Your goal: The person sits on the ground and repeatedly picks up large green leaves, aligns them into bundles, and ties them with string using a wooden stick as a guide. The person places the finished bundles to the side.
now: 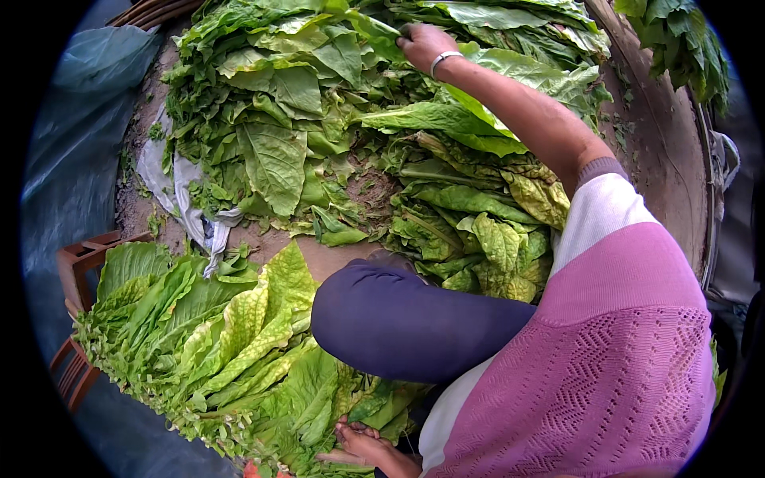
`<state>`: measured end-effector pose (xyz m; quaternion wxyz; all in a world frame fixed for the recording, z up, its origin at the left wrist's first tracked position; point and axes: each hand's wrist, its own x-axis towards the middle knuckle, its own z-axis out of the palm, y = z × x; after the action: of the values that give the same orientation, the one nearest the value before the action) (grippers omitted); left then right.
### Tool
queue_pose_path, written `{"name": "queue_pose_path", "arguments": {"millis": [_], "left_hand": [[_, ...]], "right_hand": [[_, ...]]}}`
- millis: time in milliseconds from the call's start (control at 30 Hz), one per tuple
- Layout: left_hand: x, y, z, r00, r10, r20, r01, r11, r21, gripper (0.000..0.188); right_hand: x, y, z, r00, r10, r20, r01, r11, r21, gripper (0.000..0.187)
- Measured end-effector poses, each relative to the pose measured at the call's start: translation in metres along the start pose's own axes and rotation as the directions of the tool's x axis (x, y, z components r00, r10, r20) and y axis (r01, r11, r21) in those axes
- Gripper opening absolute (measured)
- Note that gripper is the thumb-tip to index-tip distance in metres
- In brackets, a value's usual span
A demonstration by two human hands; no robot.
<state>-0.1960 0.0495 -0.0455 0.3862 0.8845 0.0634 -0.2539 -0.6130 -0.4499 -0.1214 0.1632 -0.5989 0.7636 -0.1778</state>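
Observation:
My right hand, with a pale bangle at the wrist, reaches over the far pile of large green leaves. Its fingers are closed on the pale stalk end of a broad green leaf. Low in the view, my left hand is beside a long row of layered leaves. Its fingers are curled in among the stalks there; what they grip is partly hidden. Some leaves in this row have yellow patches. My knee, in dark blue cloth, lies between the two heaps.
Yellowing, wilted leaves lie beyond my knee. A brown wooden frame stands at the left, next to bluish plastic sheeting. White cloth lies crumpled on the dirt. More leaves hang at the upper right.

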Motion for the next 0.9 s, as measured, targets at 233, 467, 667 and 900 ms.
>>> {"name": "queue_pose_path", "arguments": {"millis": [233, 467, 667, 900], "left_hand": [[0.003, 0.005, 0.007, 1.000, 0.002, -0.013, -0.002, 1.000, 0.022, 0.021], [-0.003, 0.000, 0.000, 1.000, -0.019, 0.007, 0.019, 0.999, 0.040, 0.022], [-0.009, 0.002, 0.003, 0.998, -0.066, 0.014, 0.066, 0.996, -0.058, 0.020], [-0.020, 0.004, -0.014, 0.988, 0.054, 0.148, 0.002, 0.934, -0.357, 0.025]], "right_hand": [[0.003, -0.017, 0.052, 0.786, 0.079, 0.613, 0.242, 0.873, -0.423, 0.054], [-0.041, 0.035, 0.180, 0.921, 0.093, 0.377, 0.098, 0.884, -0.457, 0.026], [-0.026, 0.019, 0.097, 0.917, 0.023, 0.397, 0.169, 0.881, -0.441, 0.028], [-0.047, -0.109, -0.050, 0.764, -0.443, 0.470, 0.396, 0.896, 0.200, 0.043]]}}
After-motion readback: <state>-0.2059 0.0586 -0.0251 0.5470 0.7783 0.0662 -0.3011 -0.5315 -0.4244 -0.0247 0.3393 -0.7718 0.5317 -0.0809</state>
